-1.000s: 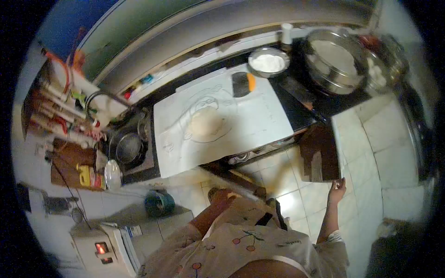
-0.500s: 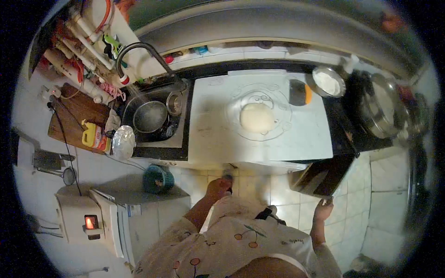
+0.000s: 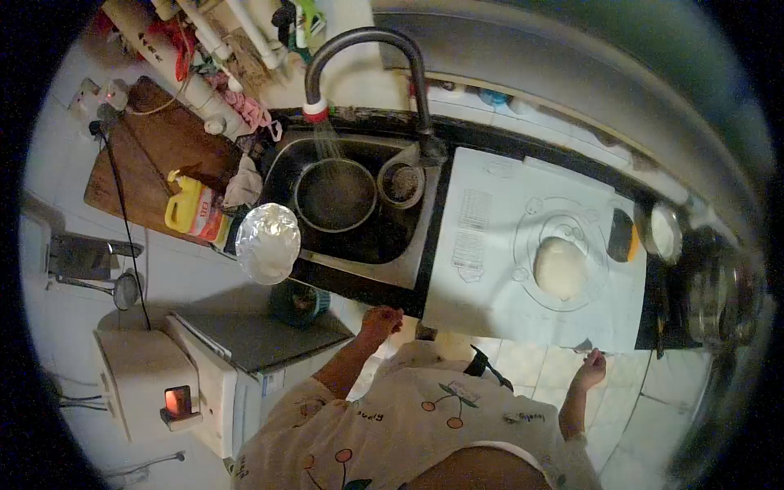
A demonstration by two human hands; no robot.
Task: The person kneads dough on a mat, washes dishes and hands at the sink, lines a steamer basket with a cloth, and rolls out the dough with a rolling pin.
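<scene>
My left hand is in front of the counter's edge below the sink, fingers curled; what they hold, if anything, is hidden. My right hand is closed near the front right edge of the mat, fingers pinched by a small grey pointed piece that I cannot identify. A smooth round of pale dough lies on the white printed kneading mat. Beside it rests a black and orange item. Water runs from the black faucet into a round pan in the sink.
Left of the sink stand a foil-lined bowl, a yellow jug and a wooden board. A bowl of white powder and metal pots are on the right. A blue-green basket stands below the sink.
My view has swung left, so the sink and mat sit further right. The dark open cabinet door by my right hand no longer shows. Water still runs.
</scene>
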